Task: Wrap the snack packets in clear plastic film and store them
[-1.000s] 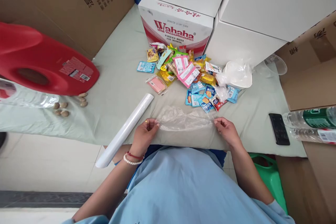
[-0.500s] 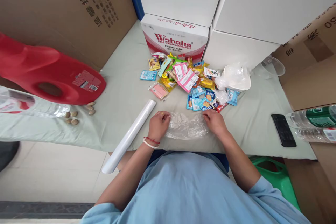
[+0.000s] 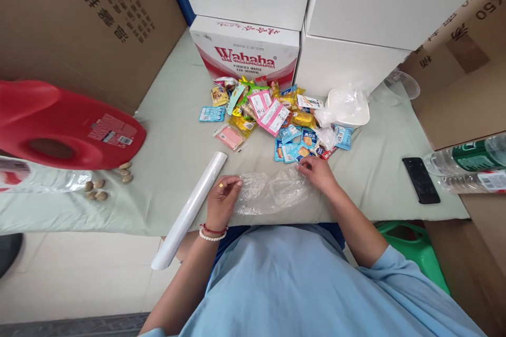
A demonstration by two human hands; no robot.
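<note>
A thin piece of clear plastic film (image 3: 272, 192), crinkled along its upper part, is stretched between my hands near the table's front edge. I cannot tell whether it is a bag or a single sheet. My left hand (image 3: 223, 202) pinches its left end, thumb against fingers. At the opposite end, the fingertips of my right hand (image 3: 318, 172) are closed on its upper corner. A white plastic roll (image 3: 190, 210) lies slantwise beside my left hand, its near end past the edge. Just beyond my right hand is a heap of snack packets (image 3: 272, 110).
A white bowl (image 3: 358, 118) with clear plastic on it stands right of the packets, before white boxes (image 3: 356, 68). A red jug (image 3: 79, 126), a bottle and several walnuts (image 3: 100, 196) lie left. A phone (image 3: 421, 180) and bottles (image 3: 474, 158) are right.
My hands have moved further apart, the left one going left, and the film is spread wider between them. The whole view has shifted a little.
</note>
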